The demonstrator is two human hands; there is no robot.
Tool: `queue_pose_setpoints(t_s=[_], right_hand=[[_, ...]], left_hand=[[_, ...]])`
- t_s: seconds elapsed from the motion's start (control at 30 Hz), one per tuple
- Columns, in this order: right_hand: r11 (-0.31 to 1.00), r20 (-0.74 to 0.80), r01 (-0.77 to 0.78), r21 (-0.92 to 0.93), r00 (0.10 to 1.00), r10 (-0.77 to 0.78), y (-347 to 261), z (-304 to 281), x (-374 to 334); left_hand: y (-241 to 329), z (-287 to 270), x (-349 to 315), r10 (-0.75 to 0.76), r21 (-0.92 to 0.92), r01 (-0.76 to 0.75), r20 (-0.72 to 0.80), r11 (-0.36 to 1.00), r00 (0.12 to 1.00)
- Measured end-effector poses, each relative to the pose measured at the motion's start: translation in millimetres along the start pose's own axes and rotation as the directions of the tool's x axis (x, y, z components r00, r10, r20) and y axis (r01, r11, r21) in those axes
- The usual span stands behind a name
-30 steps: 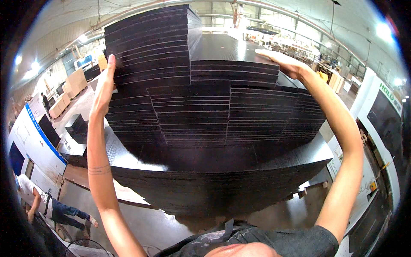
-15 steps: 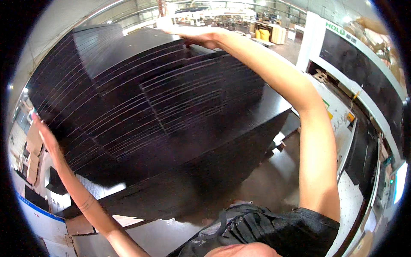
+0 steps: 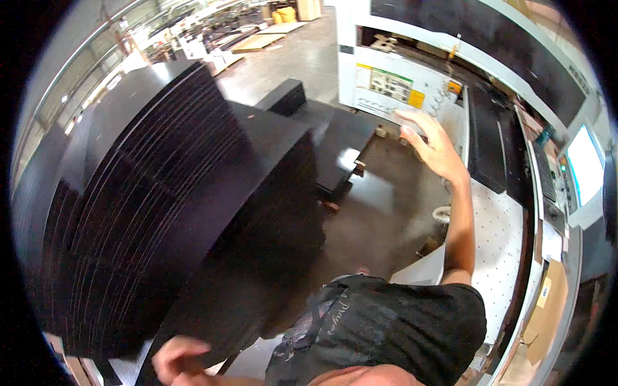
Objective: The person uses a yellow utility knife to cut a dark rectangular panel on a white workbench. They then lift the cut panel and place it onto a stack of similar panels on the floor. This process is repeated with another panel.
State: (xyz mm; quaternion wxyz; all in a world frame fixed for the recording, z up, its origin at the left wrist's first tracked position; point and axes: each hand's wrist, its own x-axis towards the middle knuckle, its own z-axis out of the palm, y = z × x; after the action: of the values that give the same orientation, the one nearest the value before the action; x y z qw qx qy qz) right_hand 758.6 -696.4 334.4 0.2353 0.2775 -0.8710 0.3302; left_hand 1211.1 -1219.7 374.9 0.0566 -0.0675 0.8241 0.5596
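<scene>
A tall stack of black panels (image 3: 161,167) with thin pale edge lines fills the left side. Beside and below it runs a lower dark stack (image 3: 270,212). My right hand (image 3: 431,145) is raised over the floor in front of the white machine, its fingers apart and slightly bent, holding nothing. Low at the bottom left, close to the dark stack, my left hand (image 3: 180,360) appears with bent fingers. It is smeared by motion, so its grip cannot be made out.
On the right stands a white machine (image 3: 351,71) with a dark window, a perforated white table (image 3: 496,251) and a lit screen (image 3: 584,166). A low dark panel pile (image 3: 344,138) lies beyond the stacks. Cardboard (image 3: 547,309) leans at the lower right.
The view has swung right, bringing the machine closer to the middle. My right hand has left the stack's far upper edge; my left hand has come down from the stack's left side.
</scene>
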Motion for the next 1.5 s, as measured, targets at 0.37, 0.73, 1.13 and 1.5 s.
queue_pose_setpoints(t_s=[0.37, 0.73, 1.13, 1.5], right_hand=[[0.080, -0.089, -0.834, -0.547, 0.153, 0.984, 227.7, -31.0, -394.3], [0.041, -0.434, -0.908, -0.417, 0.238, 0.869, 206.0, -14.9, -437.9], [-0.407, -0.368, -0.843, -0.352, -0.275, 0.888, 287.7, -65.0, -333.9], [0.049, -0.649, -0.938, -0.345, 0.275, 0.709, 454.3, -72.3, -158.8]], left_hand=[[-73.4, 346.8, 426.1, -0.123, 0.555, -0.237, 0.534, 0.797, 0.837], [-204.2, 479.2, 603.7, -0.260, 0.645, -0.327, 0.643, 0.691, 0.720], [-349.3, 501.4, 732.6, -0.616, 0.720, -0.097, 0.648, 0.687, 0.448], [-237.3, 698.8, 1029.9, -0.480, 0.330, 0.351, 0.654, 0.876, 0.585]])
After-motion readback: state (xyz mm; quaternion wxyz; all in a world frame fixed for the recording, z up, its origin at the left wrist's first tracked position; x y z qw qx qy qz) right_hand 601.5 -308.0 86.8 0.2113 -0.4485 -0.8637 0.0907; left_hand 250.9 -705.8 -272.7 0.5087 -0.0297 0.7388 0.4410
